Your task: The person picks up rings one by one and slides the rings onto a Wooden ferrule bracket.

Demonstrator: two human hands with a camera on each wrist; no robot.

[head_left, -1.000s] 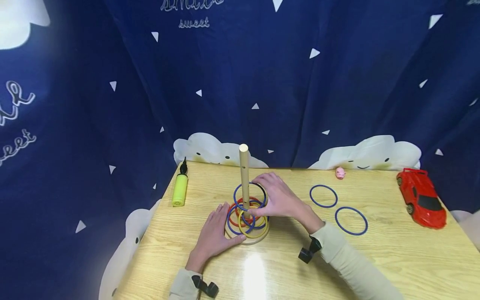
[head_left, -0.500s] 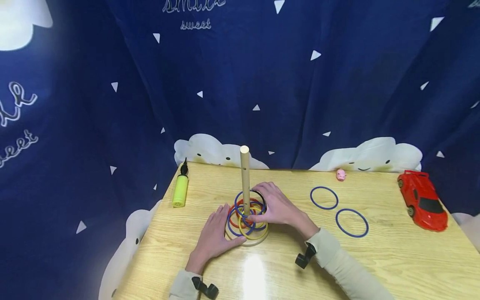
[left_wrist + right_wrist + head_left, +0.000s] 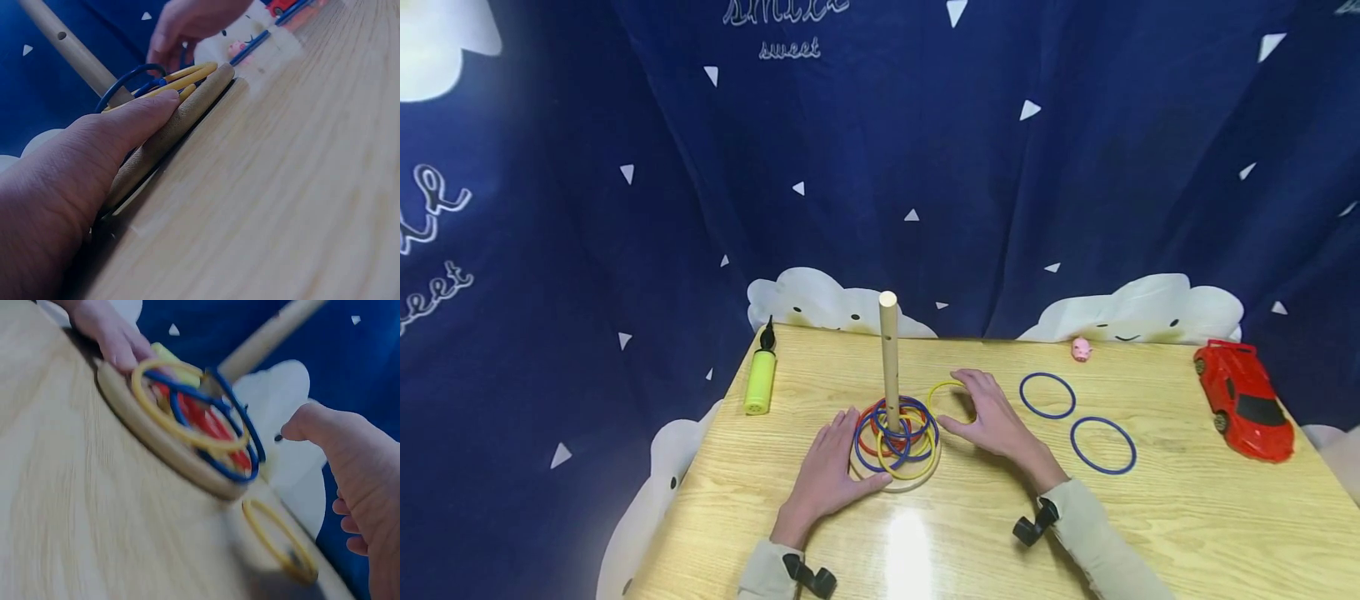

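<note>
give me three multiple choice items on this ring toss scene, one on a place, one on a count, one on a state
1. Where does the loose yellow ring lie?
A. on the table beside the wooden base, under the right hand
B. on top of the red car
C. threaded on the peg

2. How many blue rings lie on the table apart from the peg, toward the red toy car?
A. none
B. two
C. five

3. How is the left hand?
A. curled in a fist in the air
B. pinching the green pump
C. flat, fingers straight, touching the edge of the wooden base

Answers:
1 A: the yellow ring rests on the wood next to the base, by the right hand.
2 B: two separate blue rings lie between the peg and the car.
3 C: the left wrist view shows straight fingers against the base rim.
</note>
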